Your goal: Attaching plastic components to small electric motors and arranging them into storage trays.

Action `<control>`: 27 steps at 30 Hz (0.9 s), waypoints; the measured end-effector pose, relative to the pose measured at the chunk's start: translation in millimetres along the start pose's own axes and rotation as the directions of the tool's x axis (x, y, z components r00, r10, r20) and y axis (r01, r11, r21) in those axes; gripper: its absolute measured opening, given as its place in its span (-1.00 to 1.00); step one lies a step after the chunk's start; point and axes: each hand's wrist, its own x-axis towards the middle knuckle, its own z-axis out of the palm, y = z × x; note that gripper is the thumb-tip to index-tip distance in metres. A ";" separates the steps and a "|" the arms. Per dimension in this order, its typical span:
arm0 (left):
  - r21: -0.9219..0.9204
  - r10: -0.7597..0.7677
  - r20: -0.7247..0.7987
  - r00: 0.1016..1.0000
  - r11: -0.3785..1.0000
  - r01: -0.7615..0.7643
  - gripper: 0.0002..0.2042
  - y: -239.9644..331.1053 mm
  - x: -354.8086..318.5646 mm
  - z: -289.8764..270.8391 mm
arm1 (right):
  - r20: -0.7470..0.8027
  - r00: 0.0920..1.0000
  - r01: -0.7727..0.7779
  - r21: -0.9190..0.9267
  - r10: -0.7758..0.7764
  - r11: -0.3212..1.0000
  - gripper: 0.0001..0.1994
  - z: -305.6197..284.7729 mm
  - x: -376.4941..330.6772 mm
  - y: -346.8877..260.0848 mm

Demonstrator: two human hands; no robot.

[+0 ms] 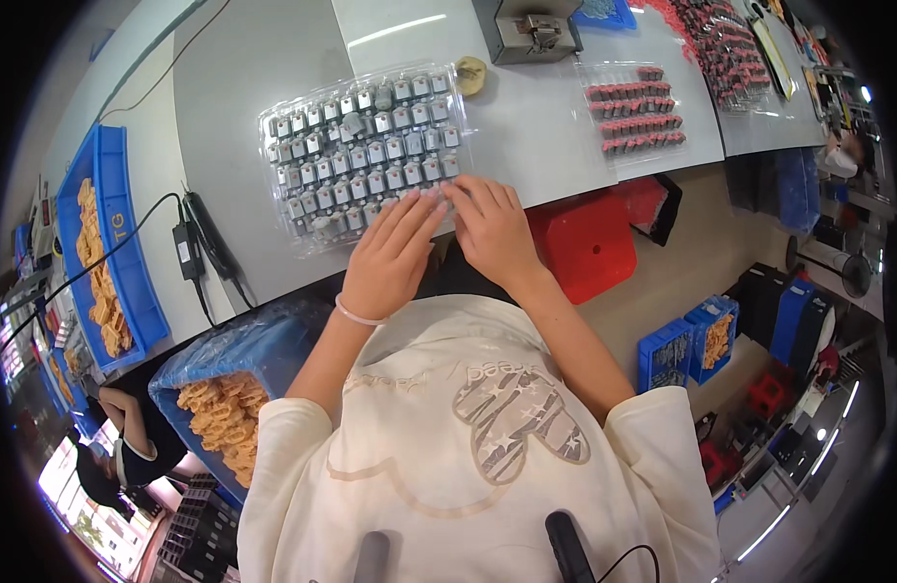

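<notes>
A clear plastic blister tray (pixel 270 160) lies on the grey table, filled with rows of small silver-grey metal parts (pixel 375 153) that look like little motors. My left hand (pixel 388 255) reaches to the tray's near right edge, its fingers bent and close together, thumb hidden. Beside it, my right hand (pixel 494 233) curls at the tray's near right corner. The fingertips of both hands almost meet there. Whatever small thing they pinch is covered by the fingers.
Further right lies a second clear tray (pixel 641 112) with pink-and-black parts. A metal fixture (pixel 531 34) and a tape roll (pixel 470 75) stand beyond. Leftward are a black corded tool (pixel 207 238) and a blue bin (pixel 128 243); a red stool (pixel 589 248) sits below the table edge.
</notes>
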 end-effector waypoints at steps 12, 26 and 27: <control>0.122 -0.163 0.032 0.986 0.980 0.159 -0.50 4.4 -5.7 25.5 | -0.005 0.996 0.088 0.168 -0.089 0.982 -0.73 1.7 10.3 17.0; 0.177 -0.196 -0.243 0.950 0.954 0.242 -0.66 5.0 8.0 45.4 | 0.062 0.980 0.160 0.322 -0.189 0.933 -0.70 -2.9 21.0 31.2; 0.203 -0.195 -0.274 0.942 0.945 0.255 -0.71 3.4 10.1 46.4 | 0.063 0.980 0.160 0.325 -0.190 0.932 -0.70 -3.3 21.9 31.5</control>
